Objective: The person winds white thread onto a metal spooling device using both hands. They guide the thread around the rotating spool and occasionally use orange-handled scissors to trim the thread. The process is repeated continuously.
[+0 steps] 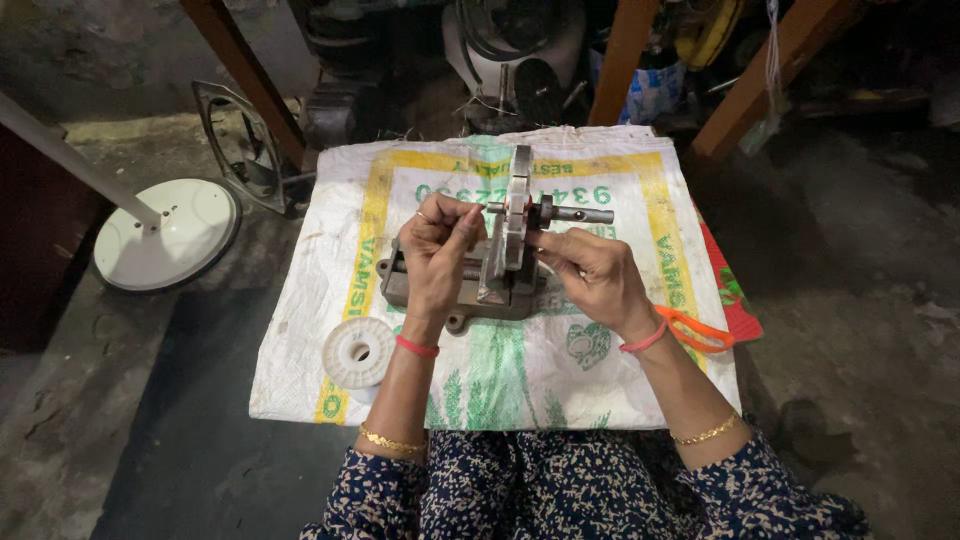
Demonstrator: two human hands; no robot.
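Head view: looking straight down over my lap at the work on the floor.
Mat: white woven plastic sack with yellow and green print (600, 370), spread flat on the grey concrete; I judge it keeps the parts off the dirt.
Machine: grey cast-metal winding jig (478, 290) with a steel spindle (580, 213), standing in the middle of the sack, square to me so both hands reach it.
Fan base: round white disc with its pole (165, 235), well apart on my left.
Spool: white plastic reel (358, 353), lying flat just beside my left wrist.
Left hand (437, 258): closed, fingertips pinched at the spindle's left end; whatever they hold is too fine to see.
Right hand (595, 275): curled, fingers touching the jig's upright plate, apparently steadying it.
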